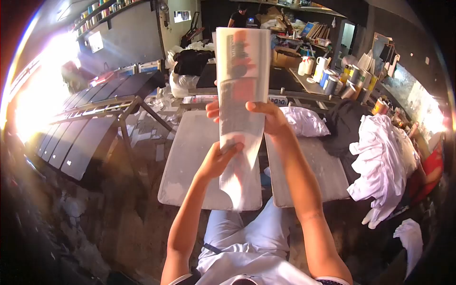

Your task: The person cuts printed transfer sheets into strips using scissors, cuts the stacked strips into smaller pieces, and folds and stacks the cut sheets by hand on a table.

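A long, whitish translucent sheet [241, 97] with red and dark printing is held upright in front of me, its lower end curling. It may be several layers together; I cannot tell. My left hand [217, 162] is closed on its lower part, with the thumb across the front. Higher up, my right hand [271, 118] grips the right edge, its fingers reaching behind the sheet and showing at the left side. Below the hands lie two pale flat boards, the left board [185, 161] and the right board [311, 175], with a gap between them.
White cloth [382, 164] hangs at the right, near a white bundle [304, 121] on the right board. Cans and bottles [330, 80] crowd a table behind. Dark panels [78, 147] rest on a metal frame at left. Another person [238, 18] is in the background.
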Tool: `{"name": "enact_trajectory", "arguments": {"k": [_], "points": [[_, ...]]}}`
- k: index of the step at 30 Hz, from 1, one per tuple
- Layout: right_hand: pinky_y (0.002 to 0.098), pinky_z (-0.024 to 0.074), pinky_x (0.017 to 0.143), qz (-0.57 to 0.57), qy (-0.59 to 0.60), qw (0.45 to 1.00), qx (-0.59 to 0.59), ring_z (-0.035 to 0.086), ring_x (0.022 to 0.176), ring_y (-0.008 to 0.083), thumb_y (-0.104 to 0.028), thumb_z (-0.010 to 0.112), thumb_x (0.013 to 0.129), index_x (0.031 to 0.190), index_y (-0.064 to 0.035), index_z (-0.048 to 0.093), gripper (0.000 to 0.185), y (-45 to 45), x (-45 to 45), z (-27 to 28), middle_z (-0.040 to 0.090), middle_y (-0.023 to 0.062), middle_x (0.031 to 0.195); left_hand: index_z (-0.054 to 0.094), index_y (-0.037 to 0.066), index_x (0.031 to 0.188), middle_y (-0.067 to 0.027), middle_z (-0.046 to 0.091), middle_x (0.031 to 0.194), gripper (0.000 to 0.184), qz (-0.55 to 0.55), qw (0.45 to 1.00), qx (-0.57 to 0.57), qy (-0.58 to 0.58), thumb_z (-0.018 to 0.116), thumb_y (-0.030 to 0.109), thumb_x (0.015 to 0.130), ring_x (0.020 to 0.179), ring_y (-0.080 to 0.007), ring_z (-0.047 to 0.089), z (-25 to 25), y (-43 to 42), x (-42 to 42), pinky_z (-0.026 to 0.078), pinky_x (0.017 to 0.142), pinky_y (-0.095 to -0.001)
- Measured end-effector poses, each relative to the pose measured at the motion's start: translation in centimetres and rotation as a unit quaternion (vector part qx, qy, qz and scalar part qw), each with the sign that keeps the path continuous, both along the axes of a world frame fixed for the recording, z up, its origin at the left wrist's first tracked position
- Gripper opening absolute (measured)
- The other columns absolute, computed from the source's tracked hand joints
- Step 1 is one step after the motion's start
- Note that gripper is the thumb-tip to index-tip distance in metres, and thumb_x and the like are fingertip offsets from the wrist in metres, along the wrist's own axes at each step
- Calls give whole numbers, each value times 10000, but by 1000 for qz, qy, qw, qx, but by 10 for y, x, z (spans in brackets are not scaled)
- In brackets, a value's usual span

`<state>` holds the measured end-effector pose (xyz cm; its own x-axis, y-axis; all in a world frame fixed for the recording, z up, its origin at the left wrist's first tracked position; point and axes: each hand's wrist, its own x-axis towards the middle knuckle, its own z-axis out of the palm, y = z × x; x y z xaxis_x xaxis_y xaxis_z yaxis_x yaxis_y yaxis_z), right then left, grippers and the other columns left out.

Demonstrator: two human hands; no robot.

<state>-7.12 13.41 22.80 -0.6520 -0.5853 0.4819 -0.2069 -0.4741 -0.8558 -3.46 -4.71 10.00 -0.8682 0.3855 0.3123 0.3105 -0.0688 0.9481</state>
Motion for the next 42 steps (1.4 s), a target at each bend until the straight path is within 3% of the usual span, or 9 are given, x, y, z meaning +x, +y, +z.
{"name": "enact_trajectory", "arguments": {"k": [7, 14, 17, 19, 26, 28, 31, 41, 42], "points": [[422, 529, 975, 13, 91, 995, -36, 715, 1084, 305, -247, 744, 814, 1375, 79, 574, 670, -19, 2, 17, 704, 240, 1247, 684, 22, 1172, -17, 689, 999, 289, 108, 994, -2, 28, 630, 286, 1066, 951, -105, 606, 11, -5, 13, 505, 843, -288], [425, 568, 934, 38, 82, 995, -29, 719, 1020, 260, -172, 819, 759, 1314, 22, 609, 624, -35, 0, 10, 726, 163, 1118, 624, 24, 1315, -45, 682, 1136, 426, 6, 999, 31, -22, 701, 321, 1020, 1060, -137, 615, -15, -23, 1, 503, 939, -315], [393, 566, 933, -81, 114, 990, 20, 708, 1009, 215, -160, 860, 748, 1370, -2, 558, 709, -44, 19, 14, 720, 121, 1093, 224, 50, 1598, -179, 517, 1455, 1151, 27, 990, 107, 92, 927, 415, 763, 1378, -303, 506, -20, -17, 10, 420, 1145, -438], [376, 563, 933, -143, 150, 977, 46, 700, 1010, 193, -160, 876, 745, 1403, -15, 527, 758, -50, 29, 11, 715, 103, 1089, 189, 37, 1600, -169, 432, 1506, 1229, 113, 982, 33, 148, 957, 412, 716, 1398, -291, 460, -12, -7, 31, 397, 1155, -455], [391, 597, 924, -151, 115, 982, 26, 681, 1053, 215, -169, 840, 793, 1444, -19, 434, 782, -48, 21, -11, 669, 122, 1125, 149, 31, 1594, -261, 415, 1497, 1261, 197, 971, -24, 130, 952, 370, 683, 1392, -375, 469, -52, 11, 16, 412, 1143, -488], [361, 553, 911, -179, 85, 980, 20, 682, 1006, 188, -255, 881, 745, 1197, -5, 663, 560, -45, 22, -7, 704, 94, 1105, 171, 31, 1586, -258, 426, 1480, 1239, 211, 970, -27, 120, 949, 377, 686, 1380, -375, 477, -45, 9, 21, 417, 1135, -490], [399, 608, 927, -160, 104, 982, -3, 679, 1056, 230, -136, 846, 787, 1417, -12, 439, 759, -42, 32, 2, 653, 139, 1160, 221, 33, 1565, -247, 453, 1436, 1187, 236, 963, -30, 122, 944, 384, 692, 1342, -373, 502, -42, 10, 26, 431, 1111, -491], [319, 578, 872, -166, 83, 982, -17, 681, 1015, 173, -154, 849, 801, 1338, -17, 530, 640, -35, 23, -10, 687, 96, 1100, 226, 14, 1551, -205, 465, 1421, 1168, 246, 962, -49, 109, 953, 354, 702, 1332, -326, 498, -78, 22, 28, 405, 1125, -453], [317, 580, 862, -169, 93, 981, -24, 682, 1003, 170, -166, 852, 806, 1315, -19, 548, 611, -33, 21, -11, 688, 96, 1090, 243, -7, 1546, -269, 472, 1435, 1176, 267, 955, -59, 118, 955, 387, 697, 1336, -395, 519, -82, 23, 27, 446, 1095, -481]]}}
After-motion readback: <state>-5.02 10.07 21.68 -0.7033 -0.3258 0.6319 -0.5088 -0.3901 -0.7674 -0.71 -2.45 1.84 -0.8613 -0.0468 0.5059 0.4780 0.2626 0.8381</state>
